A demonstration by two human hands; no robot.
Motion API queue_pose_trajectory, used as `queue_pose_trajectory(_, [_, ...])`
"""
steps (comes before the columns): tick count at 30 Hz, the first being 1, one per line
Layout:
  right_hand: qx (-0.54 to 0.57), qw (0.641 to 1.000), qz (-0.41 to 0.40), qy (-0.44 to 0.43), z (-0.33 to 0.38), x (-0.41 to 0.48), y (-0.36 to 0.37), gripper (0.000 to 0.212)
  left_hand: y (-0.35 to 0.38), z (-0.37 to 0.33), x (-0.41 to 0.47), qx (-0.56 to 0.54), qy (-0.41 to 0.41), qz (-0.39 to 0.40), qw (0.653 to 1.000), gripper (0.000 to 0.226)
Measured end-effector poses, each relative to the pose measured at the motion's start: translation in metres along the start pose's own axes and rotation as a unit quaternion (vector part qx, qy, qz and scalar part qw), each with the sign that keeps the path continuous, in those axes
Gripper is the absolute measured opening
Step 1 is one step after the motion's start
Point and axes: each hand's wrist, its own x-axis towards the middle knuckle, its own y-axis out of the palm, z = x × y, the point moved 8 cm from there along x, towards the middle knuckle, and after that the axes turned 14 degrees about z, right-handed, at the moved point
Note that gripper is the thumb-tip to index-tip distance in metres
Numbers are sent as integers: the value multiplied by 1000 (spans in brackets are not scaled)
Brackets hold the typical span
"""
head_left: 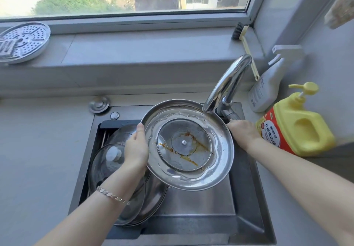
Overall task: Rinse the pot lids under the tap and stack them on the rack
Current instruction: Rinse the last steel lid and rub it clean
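The left hand [136,150] has its grip closed on the pot lid [189,177], thumb over the near rim and fingers behind it. The lid is held tilted above the sink [201,207], its underside up and its far edge just beneath the spout of the tap [228,81]. It is a broad round disc of polished steel with a rolled rim and a circular glass pane in the middle. Droplets bead on the metal, and orange-brown streaks smear the glass around the centre rivet.

The right hand [242,133] sits at the base of the curved chrome tap, its grip curled over the end of the tap lever [229,114].

More lids lie overlapping in the left half of the dark, square-cornered basin — a domed glass lid [107,161] with a pale knob on top, and steel lids [153,194] below it.

The matte grey tabletop [38,150] surrounds the sink. At its right stand a yellow pump bottle [298,129] and a white spray bottle [268,85]. A perforated round steel tray [23,41] rests on the windowsill [143,50] — far left.
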Motion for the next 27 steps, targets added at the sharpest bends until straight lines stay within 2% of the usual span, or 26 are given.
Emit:
queue_pose_trajectory(4, [39,999,8,-1,-1,0,-2,17,2,0,-1,-5,2,6,1000,43])
queue_pose_trajectory(6, [127,992,-8,-1,-3,-8,-6,26,0,2,0,2,5,4,1000,44])
queue_pose_trajectory(8, [266,961,-72,-4,-1,-28,-19,42,-1,3,0,16,13,0,1000,45])
queue_pose_trajectory(10, [349,928,-130,-24,13,-52,-33,45,-1,5,-2,32,21,-8,999,47])
queue_pose_trajectory(12, [369,925,-59,-65,51,-65,-31,46,3,4,-7,37,24,-14,999,48])
queue_pose_trajectory(14, [328,939,53,-93,96,-72,-13,63,12,3,-12,32,29,-11,999,47])
queue_pose_trajectory(15, [284,950,79,-104,115,-77,-7,71,15,3,-14,29,31,-11,999,46])
queue_pose_trajectory(19, [161,961,59,-215,157,-90,-9,104,17,2,-20,30,58,-5,998,39])
queue_pose_trajectory(22, [169,973,46,-150,127,-76,-14,117,12,1,-25,17,59,-13,998,42])
queue_pose_trajectory(24, [181,970,36,-157,134,-78,-18,117,11,-5,-26,13,71,-18,997,44])
queue_pose_trajectory(27, [124,953,-13,-276,172,-97,-21,98,14,-5,-26,25,71,-12,997,43])
